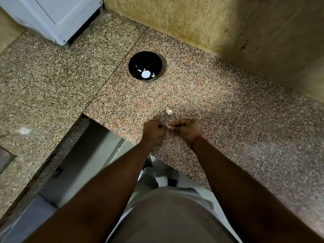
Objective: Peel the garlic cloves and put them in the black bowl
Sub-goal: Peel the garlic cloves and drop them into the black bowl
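A black bowl (145, 66) stands on the granite counter (219, 106) and holds a few pale peeled cloves near a bright reflection. A small garlic bulb remnant with a stalk (168, 110) lies on the counter between the bowl and my hands. My left hand (154, 131) and my right hand (186, 128) meet just above the counter's front edge, fingers curled, pinching a small garlic clove (169, 126) between them. Only a pale sliver of the clove shows; the rest is hidden by my fingers.
A white appliance (57, 18) stands at the back left. A tan stone wall (228, 23) runs behind and to the right of the counter. The counter steps down at the left, with a gap and floor below near my feet.
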